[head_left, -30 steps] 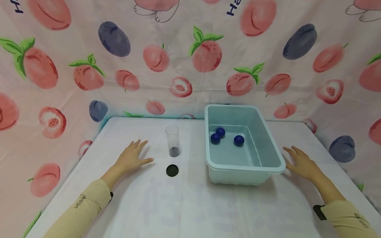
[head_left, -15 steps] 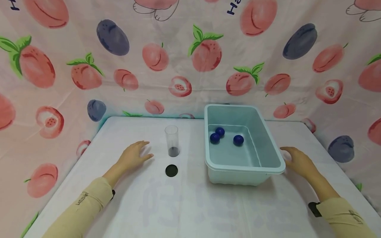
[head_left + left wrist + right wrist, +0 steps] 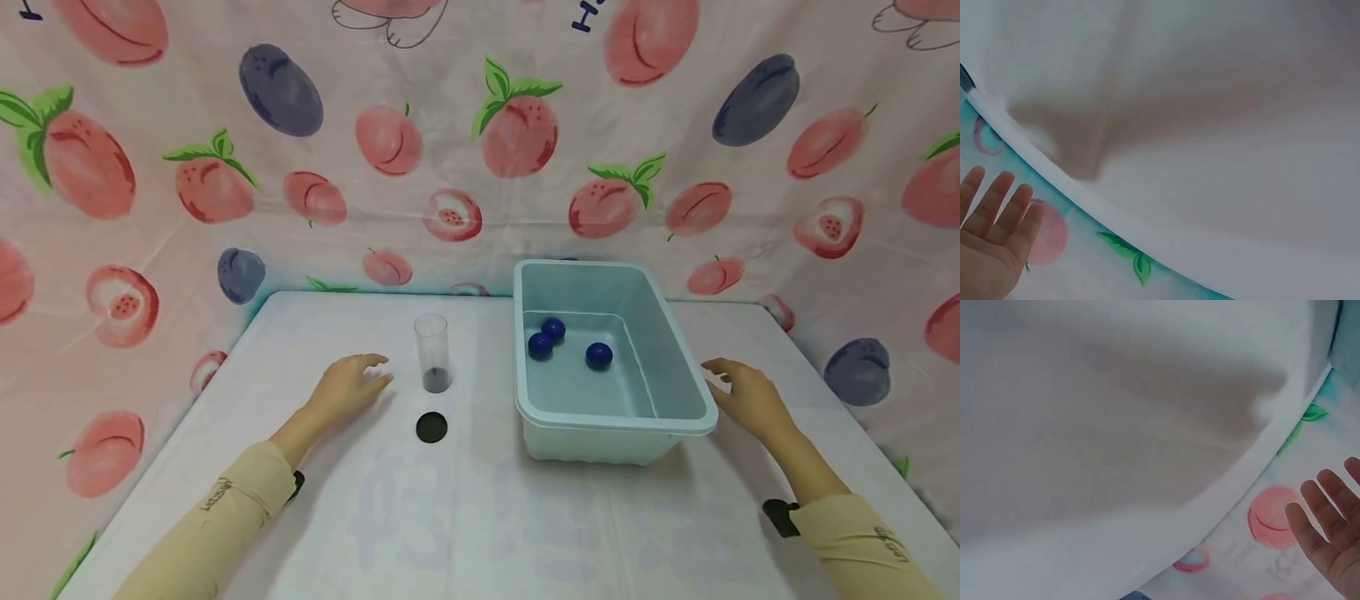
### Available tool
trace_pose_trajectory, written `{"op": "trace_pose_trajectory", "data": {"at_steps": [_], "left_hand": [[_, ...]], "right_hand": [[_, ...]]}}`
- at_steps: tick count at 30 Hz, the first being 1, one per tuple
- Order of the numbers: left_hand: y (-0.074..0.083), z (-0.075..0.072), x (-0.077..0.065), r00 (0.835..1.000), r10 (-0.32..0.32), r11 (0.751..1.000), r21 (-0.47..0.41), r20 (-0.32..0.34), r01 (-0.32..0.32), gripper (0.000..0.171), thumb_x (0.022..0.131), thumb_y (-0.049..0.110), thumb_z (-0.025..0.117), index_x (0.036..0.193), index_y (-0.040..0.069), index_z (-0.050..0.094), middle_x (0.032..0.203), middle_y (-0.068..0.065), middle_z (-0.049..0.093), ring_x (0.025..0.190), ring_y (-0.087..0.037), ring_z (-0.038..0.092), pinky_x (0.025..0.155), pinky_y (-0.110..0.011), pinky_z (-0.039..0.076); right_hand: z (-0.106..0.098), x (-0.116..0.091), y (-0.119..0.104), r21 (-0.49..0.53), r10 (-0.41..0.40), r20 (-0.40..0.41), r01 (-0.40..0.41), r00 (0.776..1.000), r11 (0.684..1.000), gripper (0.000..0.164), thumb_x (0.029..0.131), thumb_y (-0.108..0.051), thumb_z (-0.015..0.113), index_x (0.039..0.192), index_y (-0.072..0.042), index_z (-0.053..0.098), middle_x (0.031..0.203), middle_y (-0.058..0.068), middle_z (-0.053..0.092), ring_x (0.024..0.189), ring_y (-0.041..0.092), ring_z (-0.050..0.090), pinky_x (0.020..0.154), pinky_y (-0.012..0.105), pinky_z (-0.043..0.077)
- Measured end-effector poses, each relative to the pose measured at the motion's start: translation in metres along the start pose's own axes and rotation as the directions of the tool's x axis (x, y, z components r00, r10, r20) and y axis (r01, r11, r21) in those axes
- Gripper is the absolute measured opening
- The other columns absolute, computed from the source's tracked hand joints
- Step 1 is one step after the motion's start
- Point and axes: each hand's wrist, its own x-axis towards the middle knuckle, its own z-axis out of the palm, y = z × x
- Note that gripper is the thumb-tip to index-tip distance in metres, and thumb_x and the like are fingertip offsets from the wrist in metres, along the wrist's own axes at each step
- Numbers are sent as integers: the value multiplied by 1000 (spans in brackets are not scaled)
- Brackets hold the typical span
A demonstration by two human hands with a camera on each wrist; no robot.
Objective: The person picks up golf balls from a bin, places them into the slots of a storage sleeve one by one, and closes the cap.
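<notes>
My left hand [image 3: 347, 390] hovers over the table's left side, fingers pointing toward a clear plastic cylinder [image 3: 432, 350] and apart from it. The cylinder stands upright with a dark base. In front of it a flat black disc [image 3: 431, 427] lies on the table. A pale blue-green plastic bin [image 3: 615, 423] stands right of centre, with a dark blue ball [image 3: 598, 356] and two more like it on its floor. Beside the bin's right wall is my right hand [image 3: 750, 398], its fingertips close to the rim. Both wrist views show the hands [image 3: 997, 231] with fingers extended, holding nothing.
White cloth covers the table [image 3: 465, 533]. Behind it and along the sides hangs a fruit-printed curtain [image 3: 450, 125], close to the bin's far end. The bin's raised walls stand between my right hand and the cylinder.
My left hand has moved slightly right toward the cylinder, its fingers drawing closer together. My right hand has shifted slightly left and up beside the bin. The objects stay in place.
</notes>
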Motion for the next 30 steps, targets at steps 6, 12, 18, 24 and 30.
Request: {"op": "trace_pose_trajectory", "data": {"at_steps": [6,12,18,24,30], "left_hand": [[12,0,6,1000,6,998,-61,-5,-6,40,89,28,63,121,4,61,111,-20,67,105,-39,61,93,-53,46],[23,1,12,1000,14,986,-164,-5,-14,47,89,27,65,128,3,56,115,-22,65,107,-39,61,93,-54,47],[34,7,18,1000,-5,963,-269,9,7,55,88,28,67,134,4,49,122,-24,61,112,-41,58,94,-53,48],[45,14,25,996,-85,925,-371,11,83,67,84,27,71,140,4,41,130,-24,55,119,-41,53,100,-52,45],[53,23,31,991,-136,872,-475,-1,119,65,83,23,73,138,5,43,134,-25,51,123,-41,50,99,-51,46]], "right_hand": [[-5,-1,-6,9,15,-27,-15,1000,1000,36,89,-13,61,114,12,56,106,38,59,96,54,57,76,63,49],[-8,-3,-12,32,26,-60,-24,998,999,36,90,-13,61,114,12,56,105,37,60,96,53,57,76,63,49],[-12,-8,-17,108,18,-142,-3,990,994,32,91,-12,60,114,10,57,105,36,61,92,53,60,72,59,53],[-18,-9,-23,184,4,-220,37,975,982,29,91,-10,61,112,10,60,104,34,63,92,52,61,71,57,53],[-22,-8,-25,224,34,-262,27,964,974,28,91,-11,61,110,9,61,104,32,64,93,51,60,59,18,54]]}}
